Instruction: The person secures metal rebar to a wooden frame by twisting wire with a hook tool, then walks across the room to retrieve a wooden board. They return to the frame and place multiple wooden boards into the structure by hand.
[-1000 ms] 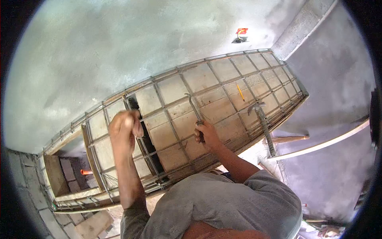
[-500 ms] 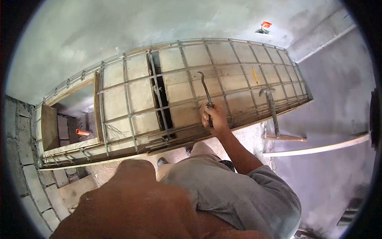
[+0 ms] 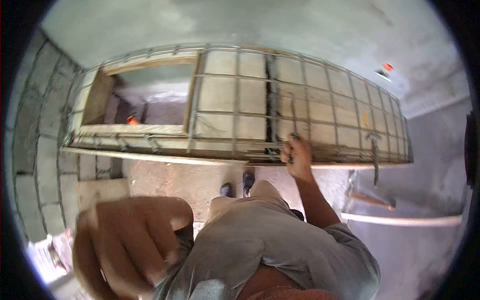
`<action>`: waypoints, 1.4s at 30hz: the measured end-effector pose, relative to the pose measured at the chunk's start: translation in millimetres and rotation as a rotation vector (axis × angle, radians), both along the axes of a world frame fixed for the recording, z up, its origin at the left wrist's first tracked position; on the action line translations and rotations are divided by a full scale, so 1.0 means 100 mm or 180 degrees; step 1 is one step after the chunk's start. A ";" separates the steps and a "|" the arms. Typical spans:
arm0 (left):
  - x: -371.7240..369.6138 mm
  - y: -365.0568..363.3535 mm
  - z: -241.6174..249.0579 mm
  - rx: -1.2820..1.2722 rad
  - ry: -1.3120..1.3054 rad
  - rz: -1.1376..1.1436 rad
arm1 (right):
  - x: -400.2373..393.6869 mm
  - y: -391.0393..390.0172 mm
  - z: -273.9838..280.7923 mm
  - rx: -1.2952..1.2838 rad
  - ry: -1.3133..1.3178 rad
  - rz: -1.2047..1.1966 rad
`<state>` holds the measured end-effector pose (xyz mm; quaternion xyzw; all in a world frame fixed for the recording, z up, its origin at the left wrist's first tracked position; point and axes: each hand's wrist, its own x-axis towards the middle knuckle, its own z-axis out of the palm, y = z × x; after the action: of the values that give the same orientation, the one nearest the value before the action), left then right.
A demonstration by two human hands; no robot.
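Observation:
My right hand (image 3: 298, 156) is closed round the handle of a thin metal hook tool (image 3: 293, 112), which points up over the near part of the rebar grid (image 3: 235, 100). Close to the camera at the lower left is my left hand (image 3: 127, 242), large and slightly blurred, its fingers curled downward; whether it holds anything is hidden. The grid of tied bars lies over pale boards, with a dark gap (image 3: 272, 100) between two of them. A hammer (image 3: 375, 157) hangs across the grid's near edge at the right, and a yellow pencil (image 3: 366, 119) lies behind it.
A wood-framed opening (image 3: 187, 102) with an orange pipe (image 3: 132, 120) is at the left. Block wall (image 3: 47, 135) stands beyond it. A wooden strip (image 3: 400, 220) crosses the lower right. An electrical box (image 3: 384, 75) with something orange sits in the back wall.
The view has turned, so the grid appears shifted right. My left hand now shows curled fingers at the lower left. My right hand still grips the hook tool, now nearer the dark gap.

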<state>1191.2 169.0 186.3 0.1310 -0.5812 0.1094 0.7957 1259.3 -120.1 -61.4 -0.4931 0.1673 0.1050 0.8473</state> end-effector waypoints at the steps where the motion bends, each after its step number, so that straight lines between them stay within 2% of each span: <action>1: -0.11 0.18 -0.07 0.0087 0.0527 0.0675 | 0.03 0.00 0.00 0.0040 0.0000 -0.0053; 2: -0.03 0.47 -0.12 0.0718 0.0331 0.0757 | 0.09 -0.02 -0.03 -0.0008 -0.0061 -0.0031; 3: 0.00 0.75 -0.38 0.0896 0.0535 0.0923 | 0.15 -0.05 -0.08 -0.0069 -0.0109 -0.0010; 4: -0.08 0.98 -0.65 0.0960 0.1027 0.1206 | 0.22 -0.08 -0.09 -0.0020 -0.0061 0.0132; 5: -0.17 1.02 -0.81 0.0952 0.1902 0.1941 | 0.32 -0.10 -0.09 0.0134 -0.0370 0.0290; 6: -0.06 0.98 -0.89 0.1320 0.2231 0.2939 | 0.36 -0.08 -0.12 0.0308 -0.0656 0.0389; 8: 0.14 0.89 -1.15 0.2243 0.3497 0.4040 | 0.46 0.01 -0.21 0.0563 -0.0682 0.0367; 9: 0.30 0.82 -1.22 0.3210 0.3907 0.3929 | 0.55 0.06 -0.23 0.0734 -0.0794 0.0298; 10: 0.56 0.81 -1.57 0.4111 0.2825 0.4694 | 0.59 0.07 -0.24 0.0865 -0.0842 0.0555; 11: 0.76 0.71 -1.77 0.4855 0.2616 0.4688 | 0.61 0.12 -0.26 0.0867 -0.0828 0.0561; 13: 1.09 0.61 -2.22 0.5717 0.0903 0.5441 | 0.66 0.27 -0.32 0.0905 -0.0670 0.0687; 14: 1.15 0.56 -2.33 0.5704 0.0916 0.5438 | 0.67 0.30 -0.35 0.0991 -0.0665 0.0817; 16: 1.44 0.39 -2.50 0.8269 0.0578 0.3440 | 0.65 0.39 -0.36 0.0626 -0.0695 0.0973; 17: 1.49 0.47 -2.95 0.7791 -0.0275 0.3939 | 0.65 0.37 -0.35 0.0245 -0.0735 0.1061; 18: 1.49 0.61 -3.39 0.7137 -0.1143 0.4353 | 0.64 0.35 -0.54 -0.0483 -0.1221 0.1057; 19: 1.52 0.59 -3.49 0.7323 -0.1090 0.4200 | 0.64 0.33 -0.69 -0.1273 -0.1619 0.1025; 20: 1.52 0.63 -3.66 0.6684 -0.1320 0.4566 | 0.60 0.41 -0.37 -0.0998 -0.1423 0.0900; 21: 1.56 0.56 -3.57 0.7592 -0.1059 0.3964 | 0.58 0.51 -0.07 -0.0688 -0.1253 0.0799; 22: 1.57 0.61 -3.71 0.7502 -0.1235 0.4057 | 0.60 0.53 -0.05 -0.0831 -0.1267 0.0544; 24: 1.58 0.68 -3.85 0.7326 -0.1529 0.4095 | 0.56 0.63 -0.07 0.0653 -0.0562 0.0417; 27: 1.64 0.88 -3.76 0.7161 -0.2203 0.3922 | 0.34 0.93 0.03 0.0592 -0.0575 -0.0223; 29: 1.71 0.95 -3.70 0.6895 -0.1440 0.3657 | 0.23 1.15 0.05 0.0374 -0.0648 -0.0367; 30: 1.74 1.02 -3.72 0.6831 -0.1479 0.3676 | 0.20 1.24 0.07 0.0172 -0.0708 -0.0427; 32: 1.79 1.12 -3.79 0.6336 -0.1564 0.3206 | 0.12 1.44 0.09 0.0199 -0.0682 -0.0558; 35: 1.76 1.11 -3.72 0.5850 -0.1325 0.3310 | 0.04 1.68 0.16 0.0137 -0.0663 -0.0812; 38: 1.82 1.05 -3.77 0.5887 -0.1337 0.3516 | -0.03 1.79 0.21 0.0206 -0.0690 -0.0989; 39: 1.84 1.07 -3.76 0.5881 -0.1345 0.3505 | -0.04 1.81 0.23 0.0006 -0.0650 -0.1095; 41: 1.96 1.12 -3.73 0.5933 -0.0557 0.3033 | 0.00 1.82 0.24 -0.0178 -0.0628 -0.1184; 42: 1.98 1.15 -3.65 0.5967 -0.0582 0.3031 | 0.01 1.84 0.20 -0.0491 -0.0748 -0.1297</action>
<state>1388.8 284.1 -179.0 0.8993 -0.3797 -0.0730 0.2043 1259.8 63.7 -41.2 -0.5213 0.1711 -0.1392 0.8244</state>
